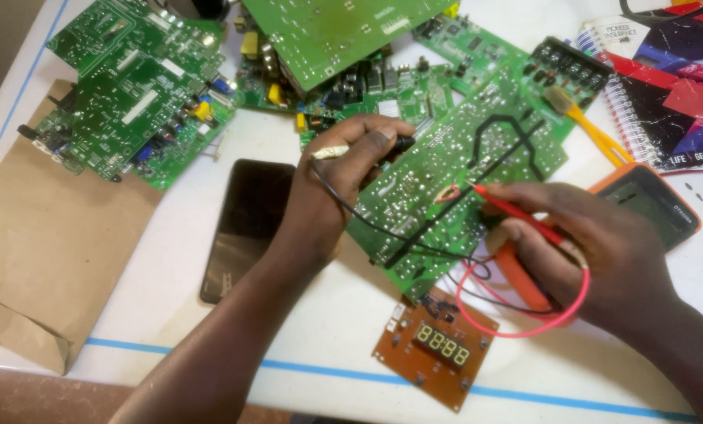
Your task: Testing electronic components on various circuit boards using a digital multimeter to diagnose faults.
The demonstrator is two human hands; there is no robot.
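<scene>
A green circuit board point(453, 169) lies solder side up in the middle of the white table point(273, 145). My left hand point(343, 177) holds a black test probe point(402, 144) with its black lead trailing down, tip near the board's upper left edge. My right hand point(595, 251) grips a red test probe point(516, 210), whose tip touches the board near its centre. A red lead point(524, 330) loops below my right hand. The orange multimeter point(650, 206) sits partly hidden behind my right hand.
Several other green boards point(131, 86) are piled at the back. A black phone point(245, 224) lies left of my left forearm. A small brown board with a digit display point(438, 345) sits near the front. Brown paper point(45, 235) is at left, spiral notebooks point(665, 102) at right.
</scene>
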